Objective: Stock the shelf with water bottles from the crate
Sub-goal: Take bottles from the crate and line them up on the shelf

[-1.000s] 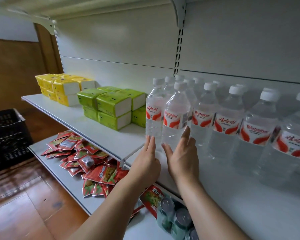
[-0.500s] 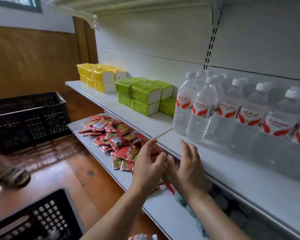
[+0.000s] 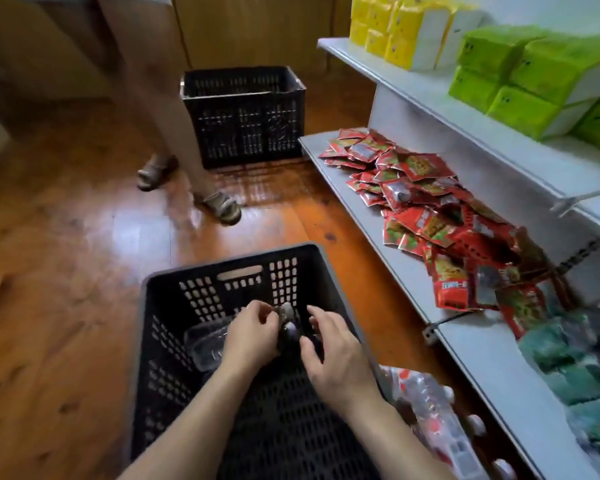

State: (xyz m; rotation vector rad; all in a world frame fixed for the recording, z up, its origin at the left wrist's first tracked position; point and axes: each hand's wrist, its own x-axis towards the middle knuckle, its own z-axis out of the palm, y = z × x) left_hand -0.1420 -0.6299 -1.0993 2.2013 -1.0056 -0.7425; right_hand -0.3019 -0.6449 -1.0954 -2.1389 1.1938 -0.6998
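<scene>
Hands were both down inside the near black crate (image 3: pixel 174 327) on the wooden floor (image 3: pixel 66 271). Our left hand (image 3: pixel 252 336) had its fingers (image 3: pixel 257 311) curled, pinching the neck end of a clear water bottle (image 3: pixel 208 344) that lay on its side against the crate's left wall. Our right hand (image 3: pixel 336 355) hovered just beside it with fingers (image 3: pixel 317 315) spread and loosely bent, touching nothing that we could make out. Between the two hands something pale and dark showed, too blurred for us to say what it was.

Just right of the crate, between it and the shelving, lay a pack of water bottles (image 3: pixel 440 427) with red labels and white caps, blurred, on the floor. The lower shelf (image 3: pixel 361 216) carried a sprawling heap of red snack packets (image 3: pixel 426 202), some at its front edge, and further right a cluster of green packs (image 3: pixel 575 368). The upper shelf (image 3: pixel 499 147) held yellow boxes (image 3: pixel 399 32) at the far end and green boxes (image 3: pixel 530 81) stacked beside them.

A second black crate (image 3: pixel 245 116) stood further off against the wall, by the shelf end. Another person's legs (image 3: pixel 160 98) in sandals (image 3: pixel 222 206) stood just left of it, well apart from our crate.
</scene>
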